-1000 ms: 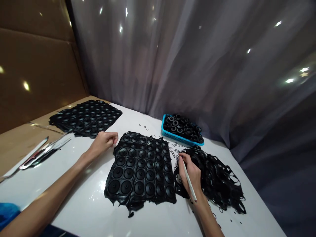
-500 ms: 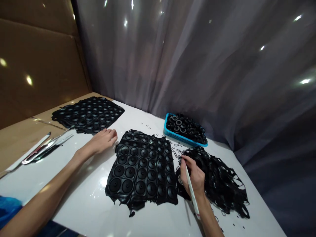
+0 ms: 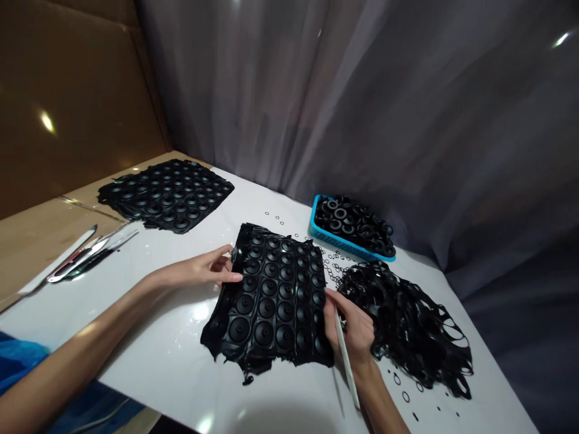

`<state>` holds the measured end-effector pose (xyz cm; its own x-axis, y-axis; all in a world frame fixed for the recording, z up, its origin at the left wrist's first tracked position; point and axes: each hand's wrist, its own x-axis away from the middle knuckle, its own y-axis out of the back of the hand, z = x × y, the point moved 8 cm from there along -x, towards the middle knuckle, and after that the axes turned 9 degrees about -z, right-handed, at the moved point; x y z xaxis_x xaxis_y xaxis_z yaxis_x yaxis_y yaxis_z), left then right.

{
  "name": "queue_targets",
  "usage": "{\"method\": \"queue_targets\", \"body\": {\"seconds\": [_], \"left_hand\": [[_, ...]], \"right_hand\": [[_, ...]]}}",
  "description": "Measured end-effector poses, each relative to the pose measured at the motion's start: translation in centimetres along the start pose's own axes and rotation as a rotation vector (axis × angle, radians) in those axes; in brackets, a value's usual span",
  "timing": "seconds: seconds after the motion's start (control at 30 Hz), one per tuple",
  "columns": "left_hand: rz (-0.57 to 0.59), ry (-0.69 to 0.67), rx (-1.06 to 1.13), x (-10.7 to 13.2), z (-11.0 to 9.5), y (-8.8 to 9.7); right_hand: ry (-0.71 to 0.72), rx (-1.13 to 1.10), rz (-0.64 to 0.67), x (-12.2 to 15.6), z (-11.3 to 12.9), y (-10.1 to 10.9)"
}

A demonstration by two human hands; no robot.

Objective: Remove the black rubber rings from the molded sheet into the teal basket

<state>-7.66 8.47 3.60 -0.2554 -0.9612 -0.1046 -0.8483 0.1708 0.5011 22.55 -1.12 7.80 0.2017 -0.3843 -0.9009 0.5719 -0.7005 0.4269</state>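
A black rubber sheet [image 3: 277, 310] moulded with rows of round, disc-shaped parts lies in front of me on the white table. My left hand [image 3: 216, 268] pinches its left edge, thumb on top and fingers curled beneath; that edge looks slightly raised. At the right edge is my right hand [image 3: 350, 325], its fingertips touching the sheet. A slim white tool [image 3: 346, 361] is held in that hand and points back toward my wrist; its tip is hidden. Beside the right hand lies a tangled heap of black rubber scrap [image 3: 411, 331] with ring-shaped holes.
A blue basket [image 3: 353, 246] full of black rubber rings stands at the back. Another moulded black sheet [image 3: 169, 193] lies back left. Metal hand tools [image 3: 85, 256] rest at the left edge. Small thin rings [image 3: 332, 260] are scattered near the basket. A grey curtain [image 3: 316, 108] hangs behind.
My left hand has moved right and taken hold of the sheet's left edge. My right hand, still with the white tool, has come to the sheet's right edge. The view has shifted slightly.
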Motion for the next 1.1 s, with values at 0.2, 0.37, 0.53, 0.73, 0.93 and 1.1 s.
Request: {"method": "queue_targets", "body": {"seconds": [0.2, 0.37, 0.53, 0.73, 0.93, 1.1], "left_hand": [[0.132, 0.394, 0.392, 0.7, 2.0, -3.8], [0.068, 0.254, 0.389, 0.4, 1.5, -4.4], [-0.068, 0.098, 0.313, 0.5, 2.5, -5.0], [-0.089, 0.187, 0.366, 0.4, 3.5, -5.4], [-0.221, 0.298, 0.27, 1.3, 3.8, -4.3], [-0.259, 0.205, 0.231, 2.5, 1.5, -4.0]], "right_hand": [[0.055, -0.057, 0.042, -0.3, 1.0, -0.6], [-0.065, -0.121, 0.062, 0.1, 0.5, -1.4], [-0.446, -0.244, 0.227, 1.5, -0.5, -3.7], [-0.491, -0.332, 0.323, 1.5, -0.2, -4.7], [-0.377, -0.27, 0.381, 1.8, -0.1, -5.0], [-0.358, -0.264, 0.389, 2.1, 0.0, -5.1]]}}
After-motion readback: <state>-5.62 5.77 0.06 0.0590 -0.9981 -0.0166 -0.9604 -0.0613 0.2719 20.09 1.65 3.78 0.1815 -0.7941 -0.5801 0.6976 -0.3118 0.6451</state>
